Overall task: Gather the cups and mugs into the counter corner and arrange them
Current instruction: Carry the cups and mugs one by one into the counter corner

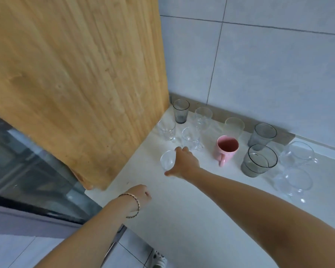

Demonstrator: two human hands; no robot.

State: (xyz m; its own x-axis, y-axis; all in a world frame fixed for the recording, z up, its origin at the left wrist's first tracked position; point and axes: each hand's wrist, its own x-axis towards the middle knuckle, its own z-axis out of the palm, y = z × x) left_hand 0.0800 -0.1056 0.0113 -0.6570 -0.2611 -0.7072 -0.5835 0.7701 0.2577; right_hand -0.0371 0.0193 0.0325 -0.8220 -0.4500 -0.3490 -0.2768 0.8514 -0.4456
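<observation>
A wooden cabinet side (75,74) is filling the left and meeting the tiled wall (278,74) at the corner of the white counter (182,219). The person's left hand (141,196), with a beaded bracelet (132,206) on the wrist, is sitting at the near counter edge with its back to the camera. Its fingers are tucked out of sight, so I cannot tell whether it is clenched or loose. Nothing is showing in it.

The right hand (184,163) is reaching in from the right and grasping a small clear glass (167,160), thumb on the near side and fingers curling over the far rim. The glass is standing upright on the counter, just beside the cabinet and left of the palm.

Beyond it, a dark ribbed tumbler (180,111) is standing deepest in the corner, with three clear glasses (166,130) clustering close around it.

Further right, a pale cup (234,126) and a pink mug (226,148) are standing apart from that cluster. Then come two grey tumblers (259,160), then two clear glass mugs (298,155), farthest from the corner.

Judgement: the key relation is that the corner lies ahead and slightly left of the held glass — a short forward slide, axis staying vertical. The right hand is the nearer one, and the left is well back. The right-side cups are probably yet to be gathered.
</observation>
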